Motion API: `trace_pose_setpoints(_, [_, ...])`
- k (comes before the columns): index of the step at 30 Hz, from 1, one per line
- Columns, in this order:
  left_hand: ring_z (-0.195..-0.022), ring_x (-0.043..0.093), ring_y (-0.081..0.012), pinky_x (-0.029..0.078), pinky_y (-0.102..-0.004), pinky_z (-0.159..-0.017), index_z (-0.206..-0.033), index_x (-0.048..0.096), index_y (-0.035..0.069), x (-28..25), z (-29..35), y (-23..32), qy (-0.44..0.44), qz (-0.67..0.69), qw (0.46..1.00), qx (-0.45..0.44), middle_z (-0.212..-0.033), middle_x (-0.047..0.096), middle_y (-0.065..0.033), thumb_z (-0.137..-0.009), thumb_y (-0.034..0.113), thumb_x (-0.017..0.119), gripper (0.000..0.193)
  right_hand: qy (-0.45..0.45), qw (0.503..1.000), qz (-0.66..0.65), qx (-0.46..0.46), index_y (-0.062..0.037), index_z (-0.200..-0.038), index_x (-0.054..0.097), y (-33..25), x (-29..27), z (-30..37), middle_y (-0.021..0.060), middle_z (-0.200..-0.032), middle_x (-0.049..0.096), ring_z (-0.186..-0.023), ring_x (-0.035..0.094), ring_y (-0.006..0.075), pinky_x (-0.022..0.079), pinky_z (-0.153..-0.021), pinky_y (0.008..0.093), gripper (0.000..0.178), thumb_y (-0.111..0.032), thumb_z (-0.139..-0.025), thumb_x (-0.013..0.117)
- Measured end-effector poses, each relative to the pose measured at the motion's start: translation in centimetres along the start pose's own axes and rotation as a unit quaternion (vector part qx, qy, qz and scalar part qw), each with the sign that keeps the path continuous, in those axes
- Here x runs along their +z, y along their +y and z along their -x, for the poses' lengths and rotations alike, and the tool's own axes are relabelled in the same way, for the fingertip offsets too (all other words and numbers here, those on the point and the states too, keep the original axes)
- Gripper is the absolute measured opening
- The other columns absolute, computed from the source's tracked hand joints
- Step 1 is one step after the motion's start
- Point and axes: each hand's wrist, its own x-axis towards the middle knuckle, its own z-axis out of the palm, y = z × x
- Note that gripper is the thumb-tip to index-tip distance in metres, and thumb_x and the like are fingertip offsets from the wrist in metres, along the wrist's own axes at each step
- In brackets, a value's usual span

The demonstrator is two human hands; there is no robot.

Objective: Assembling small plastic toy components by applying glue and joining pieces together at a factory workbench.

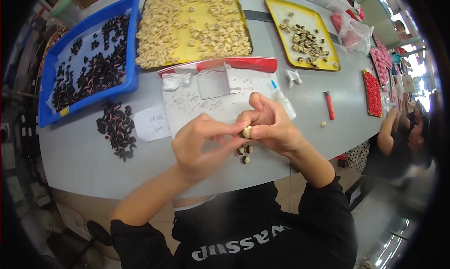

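Observation:
My left hand and my right hand meet above the near middle of the table, both closed in a pinch. Between their fingertips is a small cream-coloured piece with a dark part, mostly covered by the fingers. Just below it on the table lie several small cream-and-black pieces. Left of my left hand is a loose pile of black curved pieces with pink edges. Behind my hands lies a white sheet strewn with dark bits. A white squeeze bottle with a blue tip rests beside my right hand.
A blue tray of black curved pieces stands at the left. Behind is a yellow tray of cream pieces; a smaller yellow tray holds cream-and-black ones. A red stick lies to the right. Another person sits at the far right.

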Motion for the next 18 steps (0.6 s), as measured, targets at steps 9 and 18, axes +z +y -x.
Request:
trace_pose_setpoints(9, [-0.052,0.053,-0.0109,0.041,-0.0200,-0.042,-0.089,0.059,0.003,-0.12,0.32,-0.10,0.002,0.020,1.000,0.012,-0.077,0.065,-0.0030,-0.062,0.002,0.079,0.033,0.028,0.999,0.017,-0.005,-0.0126,-0.089,0.031,0.19,0.51,-0.04,0.0105,-0.080,0.058,-0.082,0.056,0.0196,0.046,-0.067,0.0303,0.047,-0.001,-0.069,0.072])
trace_pose_setpoints(18, [-0.065,0.058,-0.0122,0.043,-0.0189,-0.051,-0.094,0.048,0.005,-0.70,0.15,0.17,-0.080,0.002,0.996,0.027,-0.089,0.065,-0.0088,-0.063,-0.002,0.079,0.045,0.016,1.000,0.009,0.001,-0.0124,-0.090,0.031,0.18,0.62,0.14,0.0100,-0.076,0.057,-0.079,0.056,0.0200,0.045,-0.063,0.0293,0.048,0.002,-0.067,0.071])
